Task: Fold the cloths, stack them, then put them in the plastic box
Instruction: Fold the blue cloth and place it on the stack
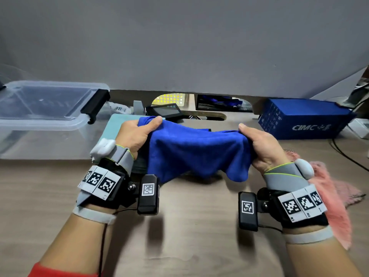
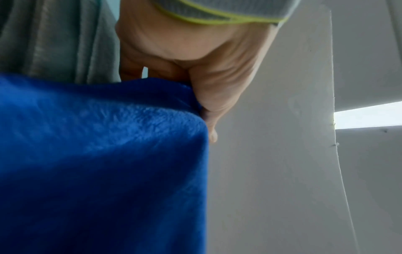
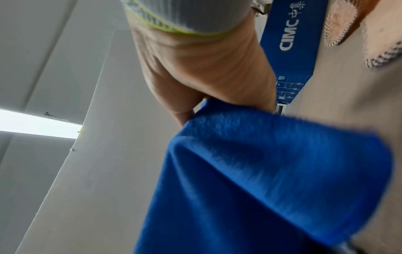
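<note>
A blue fleece cloth (image 1: 196, 152) hangs stretched above the table between both hands. My left hand (image 1: 137, 134) grips its left end, thumb on top. My right hand (image 1: 257, 144) grips its right end the same way. In the left wrist view the blue cloth (image 2: 97, 154) bunches under the curled fingers (image 2: 202, 89). The right wrist view shows the blue cloth (image 3: 261, 171) draped below the right hand (image 3: 206, 77). A pink cloth (image 1: 335, 196) lies crumpled on the table at the right, partly behind my right wrist. The clear plastic box (image 1: 46, 108) stands open at the far left.
A pale teal folded cloth (image 1: 113, 128) lies under my left hand beside the box. A blue cardboard carton (image 1: 303, 118) sits at the back right, with a cable (image 1: 347, 154) beside it. Small devices crowd the back edge. Bare wooden tabletop (image 1: 189, 226) spreads in front.
</note>
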`<control>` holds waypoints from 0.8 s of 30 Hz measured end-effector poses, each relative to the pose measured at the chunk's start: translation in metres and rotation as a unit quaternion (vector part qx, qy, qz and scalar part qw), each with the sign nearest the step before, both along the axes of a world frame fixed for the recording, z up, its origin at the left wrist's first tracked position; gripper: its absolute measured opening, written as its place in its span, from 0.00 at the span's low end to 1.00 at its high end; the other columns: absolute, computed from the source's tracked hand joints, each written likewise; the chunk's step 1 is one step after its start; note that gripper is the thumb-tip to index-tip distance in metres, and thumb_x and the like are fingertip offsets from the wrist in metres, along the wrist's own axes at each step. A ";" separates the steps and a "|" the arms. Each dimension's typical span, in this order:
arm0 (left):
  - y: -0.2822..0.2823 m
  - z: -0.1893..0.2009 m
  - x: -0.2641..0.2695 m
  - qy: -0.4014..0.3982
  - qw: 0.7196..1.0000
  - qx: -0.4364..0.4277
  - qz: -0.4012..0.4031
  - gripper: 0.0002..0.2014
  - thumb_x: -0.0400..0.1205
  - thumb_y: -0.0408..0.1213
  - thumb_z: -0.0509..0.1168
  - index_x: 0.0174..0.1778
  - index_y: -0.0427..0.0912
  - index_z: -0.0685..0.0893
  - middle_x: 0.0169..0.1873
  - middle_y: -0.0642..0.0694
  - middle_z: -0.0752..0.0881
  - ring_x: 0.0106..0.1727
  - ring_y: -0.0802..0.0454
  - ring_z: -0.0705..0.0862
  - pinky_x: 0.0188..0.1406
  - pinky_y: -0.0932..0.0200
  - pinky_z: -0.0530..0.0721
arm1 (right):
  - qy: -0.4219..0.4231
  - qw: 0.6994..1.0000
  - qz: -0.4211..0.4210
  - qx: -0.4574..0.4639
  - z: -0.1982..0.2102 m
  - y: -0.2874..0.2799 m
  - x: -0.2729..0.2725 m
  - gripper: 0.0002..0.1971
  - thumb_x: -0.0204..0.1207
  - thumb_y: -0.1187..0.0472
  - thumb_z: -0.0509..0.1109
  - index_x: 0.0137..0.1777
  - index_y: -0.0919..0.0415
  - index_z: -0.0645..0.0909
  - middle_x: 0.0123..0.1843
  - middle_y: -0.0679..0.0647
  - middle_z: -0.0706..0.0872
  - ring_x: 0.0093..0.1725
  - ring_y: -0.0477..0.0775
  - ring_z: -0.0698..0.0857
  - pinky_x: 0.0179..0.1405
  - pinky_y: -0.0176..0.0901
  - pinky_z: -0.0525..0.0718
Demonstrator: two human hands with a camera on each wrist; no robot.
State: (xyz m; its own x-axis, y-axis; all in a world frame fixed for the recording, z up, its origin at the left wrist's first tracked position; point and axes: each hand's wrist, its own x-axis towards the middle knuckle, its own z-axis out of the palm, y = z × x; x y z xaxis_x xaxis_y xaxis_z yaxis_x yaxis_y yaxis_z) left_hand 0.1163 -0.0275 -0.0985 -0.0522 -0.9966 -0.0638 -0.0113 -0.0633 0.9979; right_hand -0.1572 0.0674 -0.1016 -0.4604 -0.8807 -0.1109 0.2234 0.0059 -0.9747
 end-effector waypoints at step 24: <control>0.004 0.014 0.020 0.043 0.991 -0.115 -0.057 0.23 0.79 0.19 0.66 0.64 0.48 0.81 0.28 0.53 0.90 0.33 0.59 0.86 0.45 0.64 0.84 | 0.126 0.989 0.071 0.042 -0.007 0.007 0.000 0.20 0.75 0.81 0.61 0.62 0.65 0.82 0.51 0.66 0.91 0.39 0.53 0.87 0.37 0.34 0.86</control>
